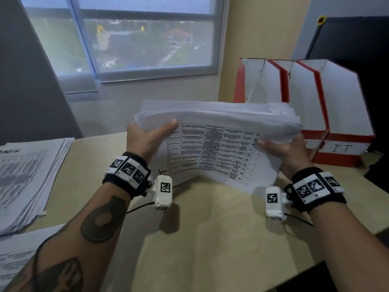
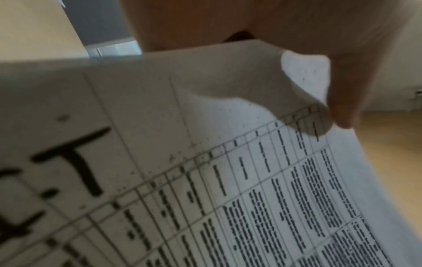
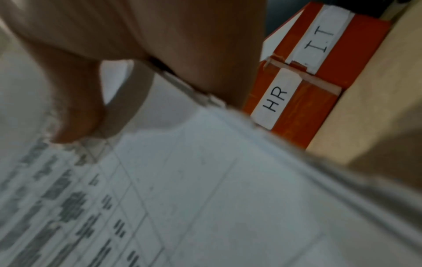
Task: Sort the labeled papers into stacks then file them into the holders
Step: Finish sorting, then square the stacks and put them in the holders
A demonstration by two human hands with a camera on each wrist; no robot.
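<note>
We find both hands engaged on one thick stack of papers [image 1: 221,131], held clear above the desk [image 1: 210,239] at its middle. The left hand [image 1: 147,140] grips the stack's left end, thumb [image 2: 345,101] laid flat on the top sheet and the remaining fingers out of sight behind the pile. The right hand [image 1: 282,150] grips the right end in the same manner, thumb [image 3: 75,112] pressed on the printed face, fingers curled beneath. Neither hand is free.

Around the work: three red and white holders [image 1: 305,106] stand side by side at the far right of the desk, just behind the stack's right end, which hides part of their lower fronts. The rightmost holder [image 3: 328,41] bears a label reading IT; the one beside it [image 3: 285,97] reads HR. The third holder's label is not visible. A second pile of papers [image 1: 27,186] lies flat on the desk at the far left, well apart from the hands, its top sheet marked with a word ending in "MIN". A further sheet [image 1: 16,256] lies at the near left edge. A window [image 1: 134,36] stands behind the desk.

The held stack sags in the middle and tilts toward us. Its top sheet carries a printed table of small text, and the left wrist view shows handwritten letters "I.T" at its corner. The sheet edges are unevenly aligned.
</note>
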